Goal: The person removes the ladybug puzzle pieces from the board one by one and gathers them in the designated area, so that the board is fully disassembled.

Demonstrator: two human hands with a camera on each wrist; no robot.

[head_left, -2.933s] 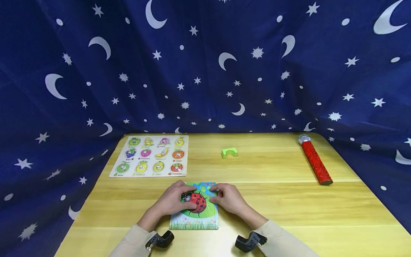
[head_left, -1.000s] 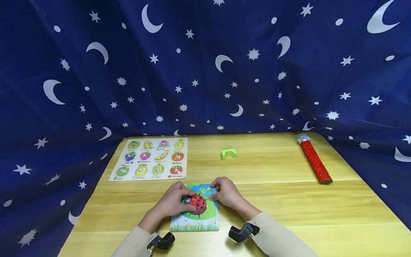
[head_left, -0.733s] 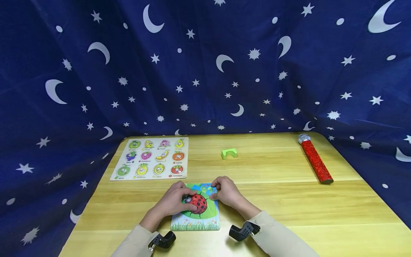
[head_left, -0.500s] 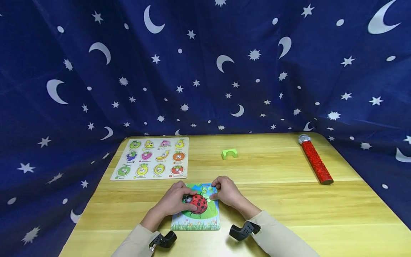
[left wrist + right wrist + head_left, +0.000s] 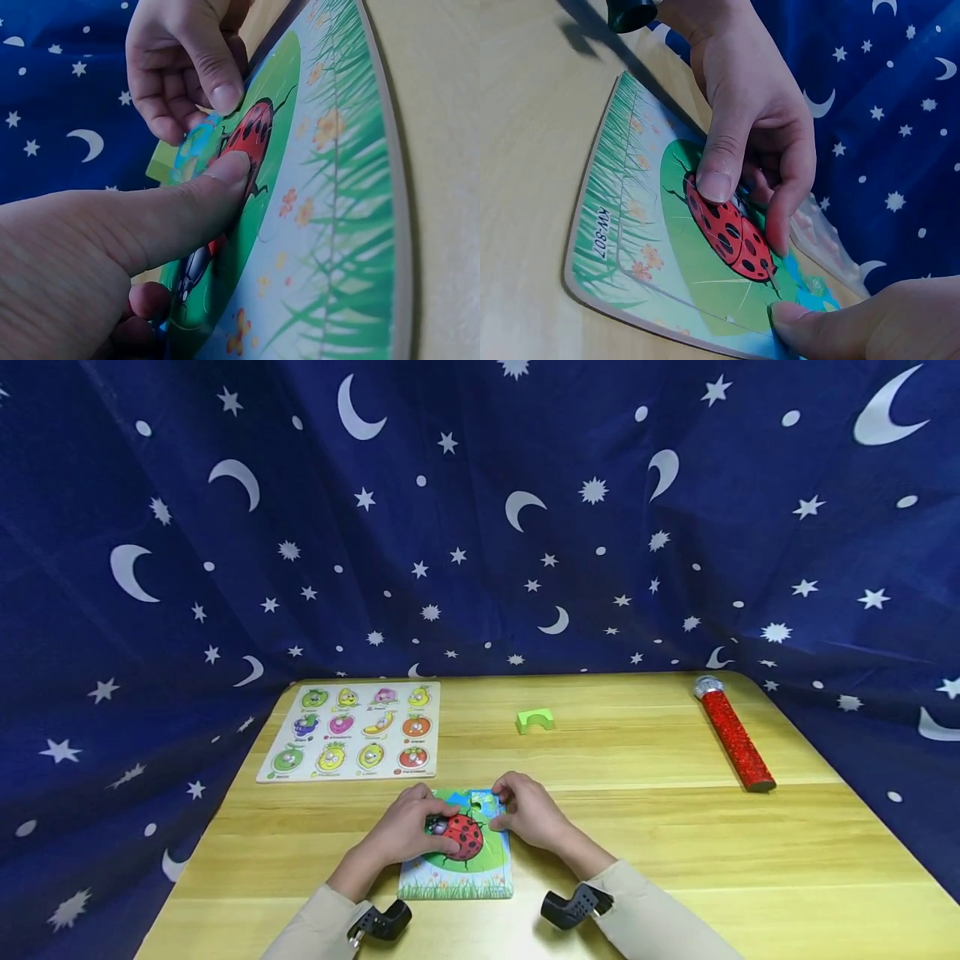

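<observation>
A square ladybug jigsaw puzzle (image 5: 453, 881) lies flat on the table in front of me. My left hand (image 5: 405, 831) rests on its left part, thumb on the red ladybug and forefinger near the top of the picture. At the upper right corner, my right hand (image 5: 528, 810) pinches a blue-green puzzle piece (image 5: 485, 798) between thumb and fingers. That piece sits slightly out of line with its neighbours. In the left wrist view the right thumb (image 5: 225, 97) touches the picture's edge area. The right hand's palm hides part of the corner.
A fruit peg puzzle board (image 5: 348, 775) lies at the back left. Behind the ladybug puzzle stands a light green arch block (image 5: 535, 720). A glittery red toy microphone (image 5: 735, 737) lies at the right. A blue star-and-moon cloth (image 5: 480, 527) hangs along the table's far edge.
The right hand has shifted slightly away from me along the puzzle's right edge. The upper right piece has moved a little out of line. The left hand stays on the ladybug.
</observation>
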